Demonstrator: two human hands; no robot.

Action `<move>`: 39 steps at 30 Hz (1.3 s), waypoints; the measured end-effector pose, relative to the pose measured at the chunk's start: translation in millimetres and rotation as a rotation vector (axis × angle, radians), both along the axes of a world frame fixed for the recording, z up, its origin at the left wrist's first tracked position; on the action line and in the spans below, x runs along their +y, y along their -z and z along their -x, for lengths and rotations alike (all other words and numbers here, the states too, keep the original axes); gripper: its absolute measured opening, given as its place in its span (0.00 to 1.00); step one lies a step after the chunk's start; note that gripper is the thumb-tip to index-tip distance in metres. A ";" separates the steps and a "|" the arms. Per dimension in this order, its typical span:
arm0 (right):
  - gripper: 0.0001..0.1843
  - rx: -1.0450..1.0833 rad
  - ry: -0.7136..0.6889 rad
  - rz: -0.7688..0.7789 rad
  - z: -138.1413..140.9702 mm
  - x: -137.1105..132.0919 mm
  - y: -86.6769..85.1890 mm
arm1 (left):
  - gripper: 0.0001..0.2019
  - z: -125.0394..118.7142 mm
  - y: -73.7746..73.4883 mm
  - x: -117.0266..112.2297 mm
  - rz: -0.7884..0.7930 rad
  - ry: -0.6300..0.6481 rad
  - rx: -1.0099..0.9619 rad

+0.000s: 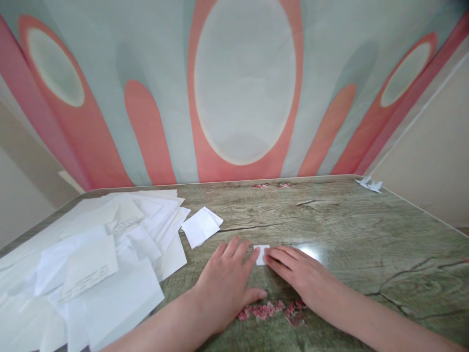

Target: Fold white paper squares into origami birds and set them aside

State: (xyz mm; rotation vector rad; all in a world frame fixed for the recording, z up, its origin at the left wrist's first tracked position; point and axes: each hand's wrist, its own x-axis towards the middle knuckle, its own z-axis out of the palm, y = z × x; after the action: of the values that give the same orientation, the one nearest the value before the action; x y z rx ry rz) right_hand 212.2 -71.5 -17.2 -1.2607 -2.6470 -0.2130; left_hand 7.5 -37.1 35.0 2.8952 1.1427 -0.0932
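Observation:
A small white piece of folded paper (261, 254) lies flat on the wood-patterned table, between my two hands. My left hand (229, 281) rests palm down with its fingers spread and thumb stuck out; its index fingertip touches the paper's left edge. On the other side, my right hand (293, 266) has its fingers held together, their tips pressed on the paper's right edge. The right thumb is hidden beneath the hand. Just beyond my left hand lies a little stack of white square papers (202, 227).
A big loose pile of white paper sheets (120, 283) covers the table's left side. Small folded white paper shapes (369, 184) stand at the far right corner. Pink flower patterns (269, 309) mark the wooden tabletop (348, 230). A pink and grey patterned wall (161, 132) rises behind.

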 end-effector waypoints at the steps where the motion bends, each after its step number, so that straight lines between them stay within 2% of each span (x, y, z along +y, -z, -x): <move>1: 0.25 -0.005 0.003 -0.002 0.1 -0.1 -0.1 | 0.31 -0.8 0.9 -2.2 0.004 0.008 0.002; 6: 0.25 -0.008 0.002 -0.023 -0.3 -0.4 0.9 | 0.32 -4.5 6.7 -6.0 -0.011 -0.001 0.015; 13: 0.25 0.013 -0.009 -0.026 0.0 -0.9 0.7 | 0.33 -7.2 1.0 -4.7 0.000 0.003 0.019; 23: 0.24 0.037 -0.040 0.028 -1.1 -2.6 -9.5 | 0.33 -6.4 1.4 -4.4 0.014 0.011 0.009; 27: 0.25 0.085 -0.024 0.059 -3.2 -3.1 -8.5 | 0.30 -5.6 -5.9 -3.0 0.053 0.022 -0.035; 29: 0.24 0.099 -0.025 0.061 -4.0 -3.1 -7.7 | 0.25 -4.9 -5.5 1.4 0.088 0.033 -0.092; 31: 0.24 0.102 -0.031 0.062 -4.5 -3.0 -7.6 | 0.17 -5.1 0.0 8.6 0.133 0.028 -0.183; 33: 0.24 0.100 -0.026 0.066 -4.8 -3.0 -8.2 | 0.10 -6.8 9.6 16.8 0.136 -0.065 -0.311; 35: 0.24 0.106 -0.007 0.075 -5.3 -3.0 -8.1 | 0.09 -9.9 20.1 23.5 0.129 -0.145 -0.427; 39: 0.22 0.159 0.002 0.081 -7.6 -2.1 -1.2 | 0.09 -15.8 33.5 28.8 0.098 -0.142 -0.490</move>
State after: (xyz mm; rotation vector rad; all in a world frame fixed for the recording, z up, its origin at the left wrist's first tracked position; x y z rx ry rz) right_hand 219.7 -73.6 -16.0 -1.2486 -2.5422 -0.0049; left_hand 23.3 -8.3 1.5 2.5272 1.1923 0.5156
